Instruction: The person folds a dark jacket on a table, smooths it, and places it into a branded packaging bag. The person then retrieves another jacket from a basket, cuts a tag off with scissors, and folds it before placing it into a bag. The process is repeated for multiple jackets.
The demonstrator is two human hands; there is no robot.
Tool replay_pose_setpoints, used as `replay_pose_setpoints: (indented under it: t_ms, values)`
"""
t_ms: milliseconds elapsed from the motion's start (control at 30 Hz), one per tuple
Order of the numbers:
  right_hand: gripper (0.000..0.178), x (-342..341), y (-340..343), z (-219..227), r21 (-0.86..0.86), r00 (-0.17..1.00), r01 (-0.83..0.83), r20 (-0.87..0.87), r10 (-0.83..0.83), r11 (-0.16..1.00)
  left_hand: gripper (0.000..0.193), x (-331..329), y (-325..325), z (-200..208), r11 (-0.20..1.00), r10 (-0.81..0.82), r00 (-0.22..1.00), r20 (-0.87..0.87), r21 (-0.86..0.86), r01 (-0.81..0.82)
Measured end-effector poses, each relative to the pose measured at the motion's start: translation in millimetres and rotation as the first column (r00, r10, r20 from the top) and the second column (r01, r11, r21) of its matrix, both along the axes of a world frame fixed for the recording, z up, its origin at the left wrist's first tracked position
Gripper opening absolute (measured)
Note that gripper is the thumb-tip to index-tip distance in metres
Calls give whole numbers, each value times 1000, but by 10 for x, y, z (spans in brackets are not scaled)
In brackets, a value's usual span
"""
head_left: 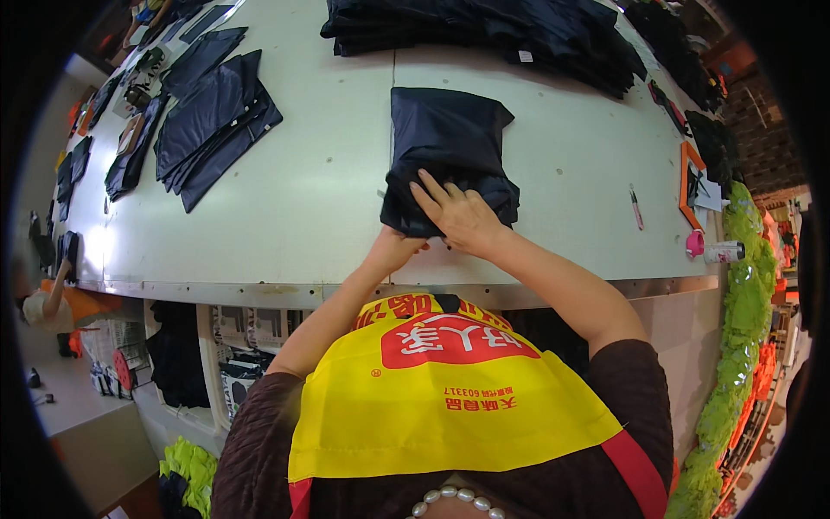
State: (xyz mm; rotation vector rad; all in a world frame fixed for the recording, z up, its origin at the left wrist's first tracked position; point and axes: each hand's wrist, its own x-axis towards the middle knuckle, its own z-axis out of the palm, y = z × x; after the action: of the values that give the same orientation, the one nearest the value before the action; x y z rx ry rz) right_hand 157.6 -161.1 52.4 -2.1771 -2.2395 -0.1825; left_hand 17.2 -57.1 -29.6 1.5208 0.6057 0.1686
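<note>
A dark, folded piece of cloth (447,130), perhaps a garment, lies on the pale table in front of me. Its far part is flat and smooth, while the near part is bunched up in layers. My right hand (460,218) rests on top of the near part, its fingers stretched out and spread over the fabric. At the near left corner, my left hand (399,248) is closed on the edge of the cloth. Some of its fingers are hidden beneath the fabric.
A big pile of dark cloth (484,30) lies across the far side. More folded dark pieces (212,121) are at the left. On the right are a pen (636,208), an orange frame (689,186) and a small bottle (724,252). Another person (54,303) stands at far left.
</note>
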Motion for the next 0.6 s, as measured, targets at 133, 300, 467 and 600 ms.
replay_pose_setpoints:
  t_ms: [133, 300, 467, 600]
  values:
    - [83, -4, 311, -176, 59, 995, 91, -49, -89, 994, 22, -61, 271, 95, 994, -31, 997, -67, 106, 38]
    - [65, 146, 372, -253, -25, 987, -19, -161, 15, 1000, 29, -338, 38, -28, 998, -29, 996, -85, 61, 34]
    - [50, 130, 489, -399, 124, 1000, -19, 18, 17, 992, 22, -199, -212, 79, 990, -99, 991, -90, 89, 107]
    - [43, 180, 412, -425, 246, 993, -120, 26, 117, 962, 26, -258, -272, 166, 942, -45, 993, -113, 325, 80]
